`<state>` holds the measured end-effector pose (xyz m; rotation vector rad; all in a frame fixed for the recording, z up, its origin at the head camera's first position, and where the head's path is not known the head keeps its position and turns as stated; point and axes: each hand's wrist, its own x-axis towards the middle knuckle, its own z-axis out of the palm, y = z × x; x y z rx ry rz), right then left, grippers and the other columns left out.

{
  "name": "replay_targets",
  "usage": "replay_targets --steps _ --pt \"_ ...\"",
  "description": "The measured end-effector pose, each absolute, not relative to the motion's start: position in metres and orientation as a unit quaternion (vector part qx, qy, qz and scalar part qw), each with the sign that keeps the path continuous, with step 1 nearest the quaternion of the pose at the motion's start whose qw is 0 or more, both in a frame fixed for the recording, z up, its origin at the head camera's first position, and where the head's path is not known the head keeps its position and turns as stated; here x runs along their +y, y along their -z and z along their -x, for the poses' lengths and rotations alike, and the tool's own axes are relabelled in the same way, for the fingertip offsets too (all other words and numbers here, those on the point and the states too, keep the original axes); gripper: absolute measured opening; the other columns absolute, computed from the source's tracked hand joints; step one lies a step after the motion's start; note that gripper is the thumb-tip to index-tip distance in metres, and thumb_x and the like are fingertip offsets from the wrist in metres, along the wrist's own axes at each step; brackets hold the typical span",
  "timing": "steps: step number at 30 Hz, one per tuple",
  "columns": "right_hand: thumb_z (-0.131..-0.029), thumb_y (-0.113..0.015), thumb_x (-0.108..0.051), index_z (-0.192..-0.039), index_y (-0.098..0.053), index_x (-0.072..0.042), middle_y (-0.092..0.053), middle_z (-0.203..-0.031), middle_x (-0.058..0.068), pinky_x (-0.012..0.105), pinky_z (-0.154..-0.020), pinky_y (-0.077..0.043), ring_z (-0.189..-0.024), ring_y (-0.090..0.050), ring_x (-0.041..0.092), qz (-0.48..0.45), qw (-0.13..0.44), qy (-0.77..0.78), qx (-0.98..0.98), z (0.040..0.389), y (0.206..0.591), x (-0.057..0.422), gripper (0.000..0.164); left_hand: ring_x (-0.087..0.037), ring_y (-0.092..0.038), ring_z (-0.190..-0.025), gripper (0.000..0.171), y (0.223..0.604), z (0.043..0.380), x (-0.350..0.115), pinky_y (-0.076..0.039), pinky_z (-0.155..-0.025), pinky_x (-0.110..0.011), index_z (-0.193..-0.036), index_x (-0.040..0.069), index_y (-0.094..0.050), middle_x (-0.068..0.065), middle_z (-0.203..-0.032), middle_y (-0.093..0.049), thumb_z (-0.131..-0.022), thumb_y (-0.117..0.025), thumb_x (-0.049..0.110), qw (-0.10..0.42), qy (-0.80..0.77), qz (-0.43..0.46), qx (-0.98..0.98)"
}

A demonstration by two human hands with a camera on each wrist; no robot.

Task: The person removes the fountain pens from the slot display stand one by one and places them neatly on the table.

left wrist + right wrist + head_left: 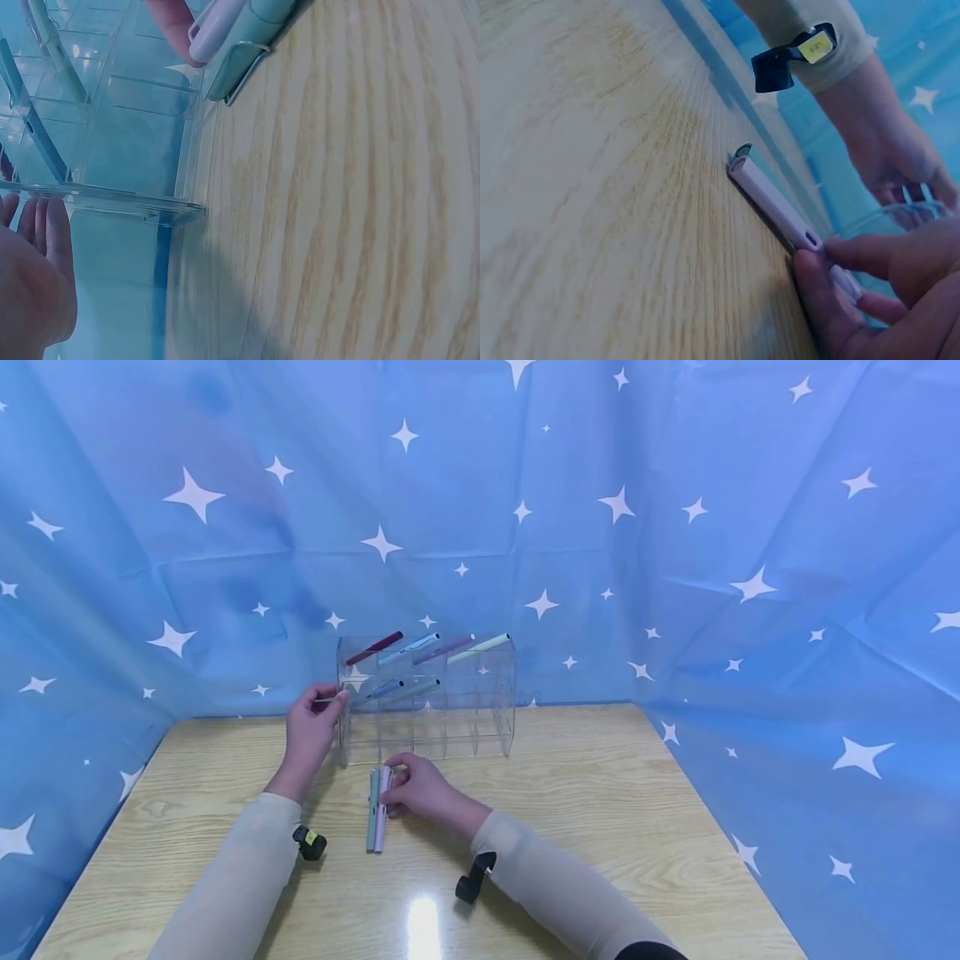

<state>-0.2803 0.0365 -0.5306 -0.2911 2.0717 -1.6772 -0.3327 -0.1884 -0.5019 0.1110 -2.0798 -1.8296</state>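
Note:
Two capped pens lie side by side on the table in front of a clear pen rack (pixel 431 747): a teal pen (pixel 372 810) on the left, a pale lilac pen (pixel 383 810) on the right. My right hand (pixel 422 789) pinches the lilac pen between thumb and fingers near its far end, as the right wrist view also shows. My left hand (pixel 311 727) is at the rack's left side, its fingers (pixel 56 232) touching the outside of the clear side panel in the left wrist view. Its thumb is hidden there.
Several pens slant in the rack's top row, among them a dark red pen (pixel 375 647) and a light green pen (pixel 480 647). Below them sit a blue pen (pixel 386 689) and a green pen (pixel 416 691). A blue starry curtain (pixel 450 527) hangs behind the wooden table (pixel 600 802).

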Motion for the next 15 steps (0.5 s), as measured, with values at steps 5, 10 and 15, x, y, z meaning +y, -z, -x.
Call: replay_targets --steps 5,10,15 --pt "-0.094 -0.082 0.01 -0.148 -0.057 0.003 -0.071 -0.099 0.012 0.035 -0.073 -0.068 -0.076 -0.077 0.023 0.102 0.234 0.6 0.758 0.2812 0.5288 0.0344 0.06 -0.01 -0.063 -0.098 0.039 0.507 0.3355 -0.1918 -0.055 -0.078 -0.016 -0.131 -0.001 -0.071 -0.001 -0.115 -0.068 -0.108 -0.077 0.029 0.19 0.647 -0.033 -0.738" --pt "-0.095 -0.078 0.011 -0.147 -0.059 0.006 -0.072 -0.098 0.014 0.035 -0.072 -0.068 -0.075 -0.078 0.025 0.105 0.226 0.591 0.768 0.2796 0.5283 0.0329 0.055 -0.012 -0.063 -0.099 0.04 0.5069 0.3347 -0.1919 -0.055 -0.079 -0.017 -0.131 -0.001 -0.071 -0.003 -0.114 -0.067 -0.108 -0.077 0.031 0.187 0.648 -0.03 -0.738" --pt "-0.097 -0.074 0.012 -0.145 -0.06 0.01 -0.07 -0.098 0.014 0.034 -0.072 -0.068 -0.075 -0.079 0.025 0.11 0.217 0.586 0.773 0.2786 0.53 0.0319 0.05 -0.014 -0.063 -0.1 0.04 0.5071 0.335 -0.1914 -0.056 -0.081 -0.018 -0.131 -0.001 -0.07 -0.005 -0.116 -0.067 -0.108 -0.076 0.032 0.186 0.65 -0.032 -0.736"
